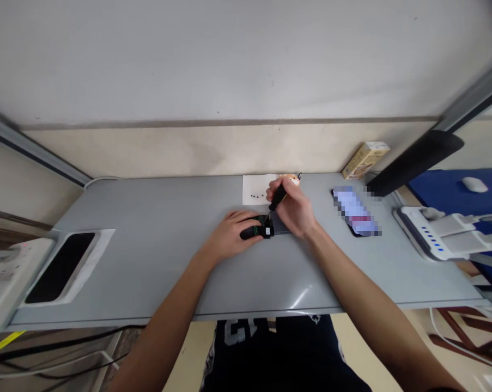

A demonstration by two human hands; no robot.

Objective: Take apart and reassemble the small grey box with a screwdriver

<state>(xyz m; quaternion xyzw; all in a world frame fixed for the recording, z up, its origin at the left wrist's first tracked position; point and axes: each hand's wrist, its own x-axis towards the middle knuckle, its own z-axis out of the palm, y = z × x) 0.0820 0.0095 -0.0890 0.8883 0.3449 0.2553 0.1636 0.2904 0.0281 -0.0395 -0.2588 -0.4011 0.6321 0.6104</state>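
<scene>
While your left hand (229,235) pinned a small black device (257,231) to the grey table (147,239), your right hand (295,211) bore down on it with a black-handled driver (277,198), tip lowered onto the device's right end. The left fingers lay closed over the device's left part, pressing it flat; the right fingers were wrapped tight around the driver's handle, thumb and forefinger high on the grip.

The device sat at mid-table, directly between your two hands, touching the left fingertips and just under the right palm. A green-lit or green-marked spot showed on its top, too small to read. It seemed to rest on or against a flat dark piece (282,227) under your right hand, though which could not be told.

Judging by the scene, the work was partway through: several tiny dark specks, likely screws (257,195), lay in a row on a white paper (257,189) just behind the device. How many fasteners were left in the device could not be seen.

A phone (355,211) lay to the right, well apart, its screen lit. Another dark phone (60,267) rested on a white sheet at the far left.
</scene>
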